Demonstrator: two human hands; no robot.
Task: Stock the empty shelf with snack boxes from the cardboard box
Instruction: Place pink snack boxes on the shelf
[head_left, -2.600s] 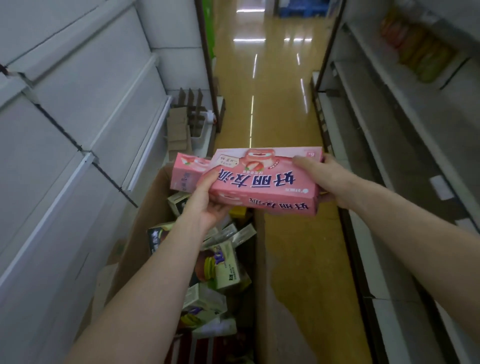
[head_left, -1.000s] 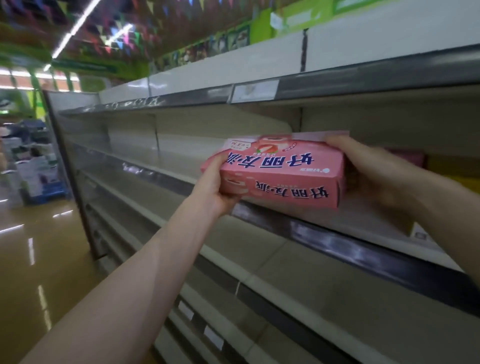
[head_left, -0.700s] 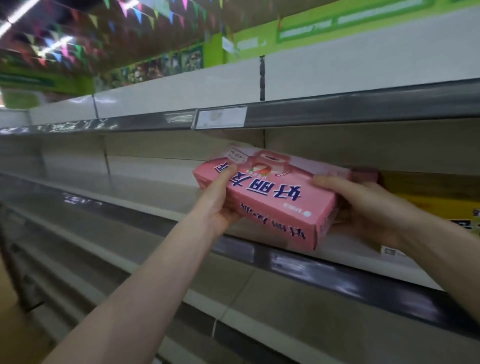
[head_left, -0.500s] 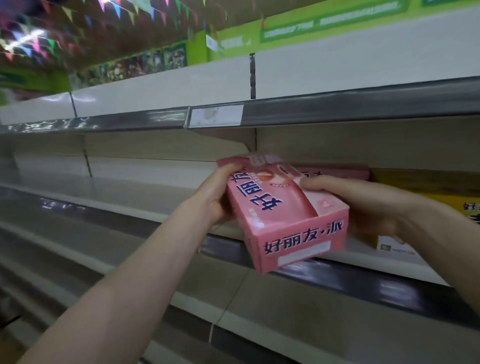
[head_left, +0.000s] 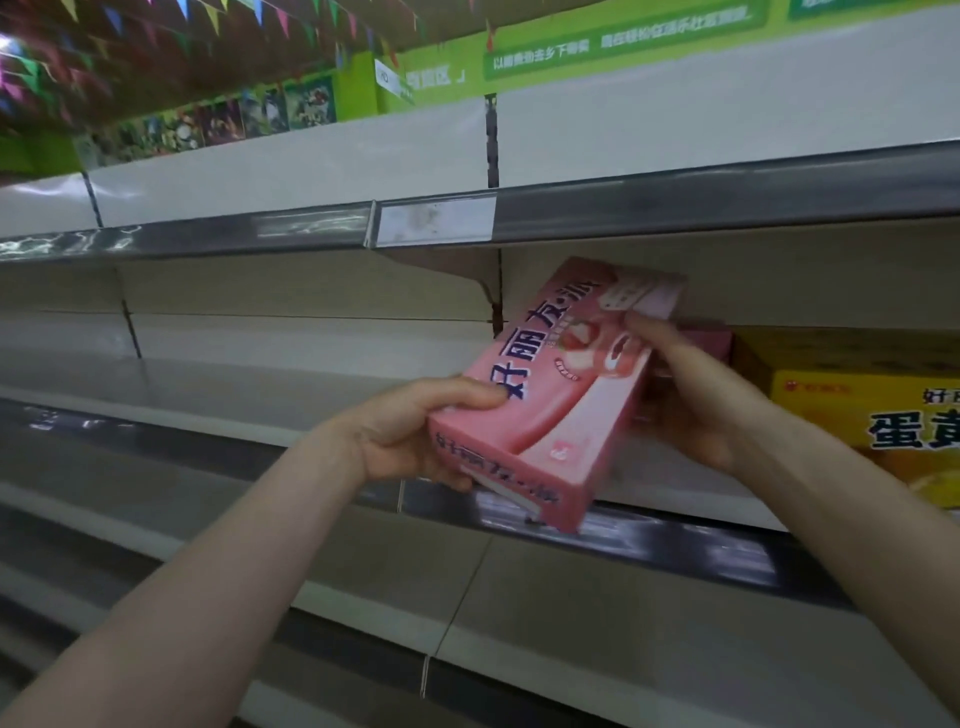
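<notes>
left hand (head_left: 410, 431) and right hand (head_left: 691, 400) grip a pink cardboard snack box (head_left: 561, 395), not yet on the largely bare white shelf (head_left: 234, 387).

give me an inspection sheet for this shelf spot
surface: shelf bare on the left, boxes only at its right end
job's things: pink box held tilted at the shelf's front edge, not yet set down
clutter: nothing seen
hands: left hand grips the pink box's near end, thumb on its front; right hand holds its far side
cables: nothing seen
surroundings: yellow box on the shelf at right; pink carton partly hidden behind the right hand; white label on the upper shelf edge; bunting and green sign overhead
</notes>
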